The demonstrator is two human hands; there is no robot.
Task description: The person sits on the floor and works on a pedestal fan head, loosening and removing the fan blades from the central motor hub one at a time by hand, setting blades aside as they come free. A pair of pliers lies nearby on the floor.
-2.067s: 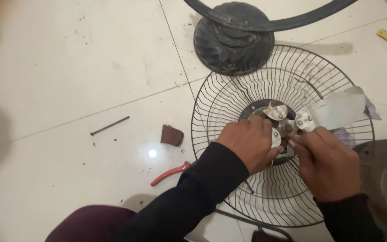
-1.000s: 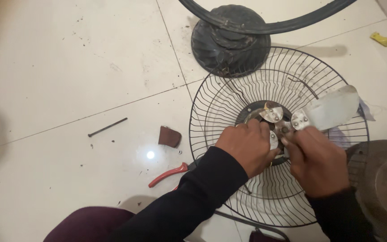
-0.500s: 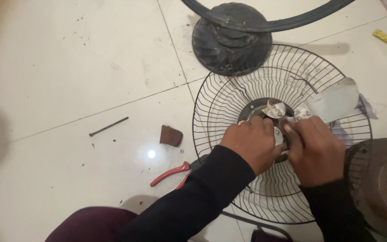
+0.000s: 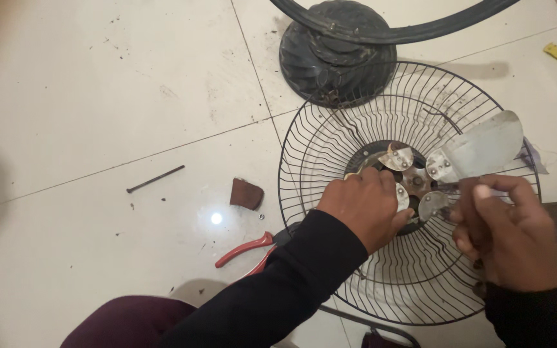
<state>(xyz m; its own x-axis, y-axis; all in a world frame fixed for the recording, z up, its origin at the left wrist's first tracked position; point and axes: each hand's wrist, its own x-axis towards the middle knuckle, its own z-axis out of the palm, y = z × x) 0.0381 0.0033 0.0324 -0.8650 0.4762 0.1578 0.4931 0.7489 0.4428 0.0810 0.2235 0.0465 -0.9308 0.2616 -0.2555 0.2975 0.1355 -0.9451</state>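
White tiled floor, round black wire fan guard (image 4: 356,270) lying flat.
The left hand (image 4: 365,206) gripped the metal blade hub (image 4: 415,180) from its left; the right hand (image 4: 510,235), fingers curled at its right, pinched something unclear.

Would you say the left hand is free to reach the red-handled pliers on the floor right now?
Probably yes, once it lets go. The left hand rests at the fan hub, while the pliers lie on bare tile just left of that forearm, outside the wire guard, with nothing covering them.
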